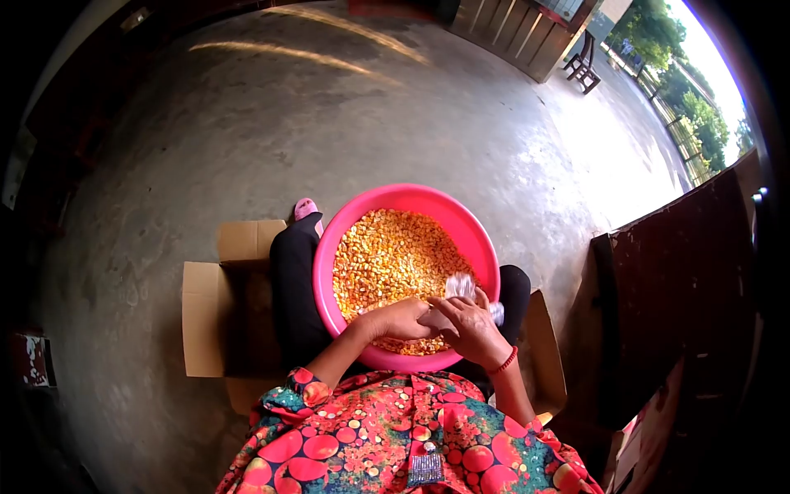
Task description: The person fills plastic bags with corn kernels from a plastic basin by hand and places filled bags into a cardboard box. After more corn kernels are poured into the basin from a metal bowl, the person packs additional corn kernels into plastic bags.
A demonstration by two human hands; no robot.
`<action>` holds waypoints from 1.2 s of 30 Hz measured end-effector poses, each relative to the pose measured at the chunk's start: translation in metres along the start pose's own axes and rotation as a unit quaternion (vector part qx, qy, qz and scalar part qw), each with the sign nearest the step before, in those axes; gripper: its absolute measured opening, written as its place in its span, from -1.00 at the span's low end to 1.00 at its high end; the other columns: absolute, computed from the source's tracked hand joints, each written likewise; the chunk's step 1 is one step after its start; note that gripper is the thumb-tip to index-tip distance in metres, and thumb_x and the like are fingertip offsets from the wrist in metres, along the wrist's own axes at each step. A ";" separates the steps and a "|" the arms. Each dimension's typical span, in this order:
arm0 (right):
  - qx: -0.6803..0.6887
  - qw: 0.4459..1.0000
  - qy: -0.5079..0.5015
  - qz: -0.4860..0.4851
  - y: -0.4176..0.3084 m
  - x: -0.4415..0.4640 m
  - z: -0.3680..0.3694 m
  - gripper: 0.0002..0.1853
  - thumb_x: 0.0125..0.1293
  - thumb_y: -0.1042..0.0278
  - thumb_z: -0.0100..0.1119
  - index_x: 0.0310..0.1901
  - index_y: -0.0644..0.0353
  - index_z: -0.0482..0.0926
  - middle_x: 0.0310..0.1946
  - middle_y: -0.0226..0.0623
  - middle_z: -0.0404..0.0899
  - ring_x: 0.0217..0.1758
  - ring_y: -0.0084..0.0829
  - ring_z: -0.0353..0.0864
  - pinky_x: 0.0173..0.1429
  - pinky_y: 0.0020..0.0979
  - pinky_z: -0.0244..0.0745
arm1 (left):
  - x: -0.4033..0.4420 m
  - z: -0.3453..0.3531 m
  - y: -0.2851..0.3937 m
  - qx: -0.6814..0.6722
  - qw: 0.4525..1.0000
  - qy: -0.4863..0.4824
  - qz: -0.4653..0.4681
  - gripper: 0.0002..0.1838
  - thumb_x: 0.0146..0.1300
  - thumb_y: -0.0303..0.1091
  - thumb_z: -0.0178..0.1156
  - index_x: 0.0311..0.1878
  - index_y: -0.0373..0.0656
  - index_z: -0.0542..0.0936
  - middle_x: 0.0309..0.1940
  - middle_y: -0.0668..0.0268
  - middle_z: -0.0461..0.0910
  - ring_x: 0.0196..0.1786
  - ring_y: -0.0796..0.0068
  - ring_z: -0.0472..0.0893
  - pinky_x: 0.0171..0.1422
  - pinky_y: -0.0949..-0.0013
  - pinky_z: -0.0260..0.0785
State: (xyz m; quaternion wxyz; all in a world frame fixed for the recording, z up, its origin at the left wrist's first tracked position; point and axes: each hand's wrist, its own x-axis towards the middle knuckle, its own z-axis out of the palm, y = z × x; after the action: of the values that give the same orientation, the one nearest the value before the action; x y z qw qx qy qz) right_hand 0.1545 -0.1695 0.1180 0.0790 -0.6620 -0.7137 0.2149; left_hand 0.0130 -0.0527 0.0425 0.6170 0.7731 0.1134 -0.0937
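Note:
In the head view, a pink basin (487, 247) full of yellow corn kernels (395, 255) rests between my knees. Over its near right part my two hands meet. My left hand (401, 319) is closed, its fingertips on a pale, flat greyish piece (440, 319). My right hand (475, 331), with a red beaded bracelet (504, 361) at the wrist, is bent over the same spot. Crinkled clear plastic (460, 286) sticks out past the right fingers, and a shiny bit shows at their right side. Whether the plastic and the greyish piece are one bag I cannot tell.
An open cardboard box (206, 317) stands to the left, and another cardboard box (547, 354) is at the right by my knee. Dark wooden furniture (650, 272) bounds the right side. A wooden chair (583, 64) stands far off by the doorway.

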 end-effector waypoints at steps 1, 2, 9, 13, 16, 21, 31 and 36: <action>0.040 0.999 0.024 0.008 0.008 -0.006 0.004 -0.46 0.06 0.43 0.17 0.14 0.09 0.34 -0.21 -0.20 0.57 -0.03 -0.19 0.54 0.28 0.02 0.06 | -0.005 0.001 0.000 -0.023 0.998 0.036 0.046 -0.63 0.08 -0.22 0.28 -0.08 -0.20 0.50 -0.46 0.26 0.59 -0.43 0.49 0.57 -0.32 0.38 0.39; 0.058 0.997 -0.025 0.051 0.011 -0.009 0.001 -0.45 0.10 0.45 0.17 0.18 0.10 0.31 -0.24 -0.11 0.57 -0.13 -0.19 0.58 0.20 -0.10 0.24 | -0.010 0.000 0.008 -0.024 0.998 0.039 0.045 -0.63 0.08 -0.22 0.28 -0.08 -0.20 0.50 -0.46 0.26 0.59 -0.43 0.49 0.57 -0.32 0.38 0.39; 0.708 0.704 0.046 0.010 -0.007 -0.022 -0.029 -0.36 0.32 0.19 0.06 0.33 0.34 0.12 0.25 -0.18 0.26 0.26 -0.40 0.32 0.28 -0.41 0.22 | -0.011 0.027 0.024 -0.067 0.887 0.361 0.279 -0.82 0.25 -0.38 0.12 -0.12 -0.23 0.53 -0.39 0.22 0.56 -0.34 0.35 0.60 -0.21 0.36 0.42; 0.786 0.612 0.072 -0.045 -0.013 -0.007 -0.027 -0.19 0.30 0.21 0.06 0.43 0.00 -0.22 0.29 0.03 0.19 -0.06 -0.23 0.59 0.03 -0.24 0.48 | -0.014 0.031 0.011 -0.193 0.933 0.279 0.122 -0.61 0.43 -0.12 -0.12 -0.21 -0.25 0.55 -0.59 0.35 0.47 -0.52 0.59 0.44 -0.37 0.40 0.30; 0.649 0.748 0.133 -0.044 -0.017 -0.003 -0.029 -0.16 0.26 0.38 0.10 0.43 0.02 -0.22 0.26 0.04 0.22 -0.16 -0.33 0.61 -0.04 -0.34 0.51 | -0.018 0.026 0.011 -0.238 0.944 0.210 0.088 -0.54 0.43 -0.05 -0.14 -0.31 -0.24 0.57 -0.62 0.39 0.43 -0.55 0.61 0.39 -0.40 0.42 0.26; 0.271 0.954 0.128 -0.003 -0.016 -0.003 -0.019 -0.20 0.03 0.62 0.15 0.36 0.10 0.11 0.27 -0.10 0.23 -0.37 -0.42 0.60 -0.26 -0.46 0.52 | -0.022 0.014 0.007 -0.243 0.966 0.089 0.021 -0.52 0.37 0.01 -0.03 -0.24 -0.28 0.61 -0.57 0.38 0.52 -0.45 0.61 0.47 -0.26 0.45 0.34; 0.430 0.864 0.258 0.049 0.013 -0.011 -0.004 -0.42 0.08 0.74 0.10 0.19 0.23 0.34 0.09 -0.27 0.30 -0.36 -0.68 0.50 -0.31 -0.64 0.42 | -0.030 0.011 -0.007 -0.050 0.962 0.267 0.022 -0.71 0.21 -0.20 0.20 -0.18 -0.26 0.57 -0.50 0.24 0.61 -0.39 0.49 0.62 -0.25 0.39 0.43; 0.367 0.883 0.278 0.091 0.027 -0.011 0.004 -0.59 0.11 0.72 0.07 0.04 0.28 0.44 -0.10 -0.34 0.44 -0.35 -0.67 0.51 -0.31 -0.63 0.45 | -0.034 0.006 0.002 -0.283 0.926 0.228 0.101 -0.62 0.42 -0.12 -0.07 -0.29 -0.26 0.54 -0.66 0.54 0.29 -0.57 0.75 0.27 -0.48 0.56 0.14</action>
State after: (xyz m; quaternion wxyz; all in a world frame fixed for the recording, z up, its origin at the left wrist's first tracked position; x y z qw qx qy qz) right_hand 0.1782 -0.1801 0.1050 0.4920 -0.6802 -0.4688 0.2748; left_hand -0.0191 -0.0607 0.0526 0.7739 0.5740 0.1939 0.1842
